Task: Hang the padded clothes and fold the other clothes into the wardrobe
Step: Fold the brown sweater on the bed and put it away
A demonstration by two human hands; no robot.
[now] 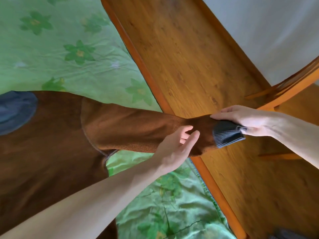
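A brown knitted sweater (51, 144) lies on a bed with a green flowered sheet (69, 49). Its sleeve (131, 130) stretches right, past the bed's edge, and ends in a dark grey ribbed cuff (227, 134). My right hand (246, 120) grips the sleeve at the cuff, fingers over the top and thumb underneath. My left hand (176, 149) is at the sleeve just left of the cuff, fingers loosely curled against the brown knit. A grey-blue collar or lining (15, 111) shows at the sweater's left end.
The orange wooden bed rail (143, 66) runs diagonally beside a wooden floor (189, 57). A wooden chair (284, 94) stands at the right near my right hand. A pale wall (267, 31) fills the upper right. A dark object (290, 233) sits at the bottom right.
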